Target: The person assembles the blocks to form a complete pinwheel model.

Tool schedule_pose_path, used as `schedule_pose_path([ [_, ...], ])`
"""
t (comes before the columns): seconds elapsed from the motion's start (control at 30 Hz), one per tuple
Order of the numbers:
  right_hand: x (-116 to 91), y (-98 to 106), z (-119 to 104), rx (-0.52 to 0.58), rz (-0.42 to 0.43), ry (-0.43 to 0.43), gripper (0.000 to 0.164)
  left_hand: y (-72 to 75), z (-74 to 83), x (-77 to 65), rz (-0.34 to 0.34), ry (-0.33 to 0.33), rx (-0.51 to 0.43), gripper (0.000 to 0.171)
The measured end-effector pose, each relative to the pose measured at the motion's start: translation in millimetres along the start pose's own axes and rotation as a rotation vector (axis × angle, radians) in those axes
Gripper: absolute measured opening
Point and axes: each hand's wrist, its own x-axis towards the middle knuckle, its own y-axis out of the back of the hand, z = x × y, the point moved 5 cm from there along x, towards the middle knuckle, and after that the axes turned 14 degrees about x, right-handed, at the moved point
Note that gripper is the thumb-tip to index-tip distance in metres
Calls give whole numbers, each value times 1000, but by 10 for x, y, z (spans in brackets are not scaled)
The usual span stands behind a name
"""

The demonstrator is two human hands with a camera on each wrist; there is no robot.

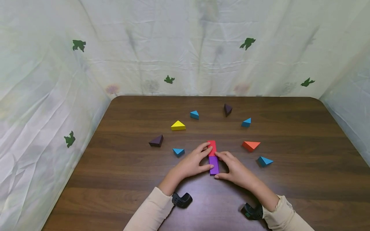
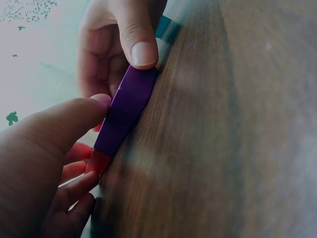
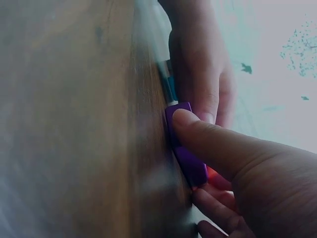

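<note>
A red block [image 1: 212, 145] and a purple block [image 1: 215, 171] lie end to end on the table, the red one farther away. My left hand [image 1: 193, 163] is at their left side, its fingertips on the red block and its thumb on the purple one. From the right, my right hand [image 1: 237, 170] holds the purple block, thumb at the near end and index fingertip beside the seam. Up close in the left wrist view, the right thumb [image 2: 143, 52] presses the end of the purple block. Fingers partly hide the red block in both wrist views.
Around the hands, triangular blocks stand spread on the brown table [image 1: 130, 192]: yellow [image 1: 178, 126], orange-red [image 1: 251, 146], dark purple ones [image 1: 156, 141] [image 1: 227, 109] and several blue ones, including a blue triangle [image 1: 265, 161] at right. A pale curtain [image 1: 185, 48] hangs behind.
</note>
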Motion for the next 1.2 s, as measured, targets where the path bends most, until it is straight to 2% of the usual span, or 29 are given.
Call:
schedule_pose_path([
  [0.27,-3,-16,-3,-8,14,-1,76,-10,6,-32,8,2,10,65],
  [0.53,-12,-15,-10,-15,38,47,76,-34,54,-103,21,18,18,65],
  [0.97,-12,-12,-21,7,7,1,79,-46,51,-121,24,46,5,65],
  [1.2,-9,-14,-26,-4,17,-1,78,-46,44,-119,35,30,-2,64],
])
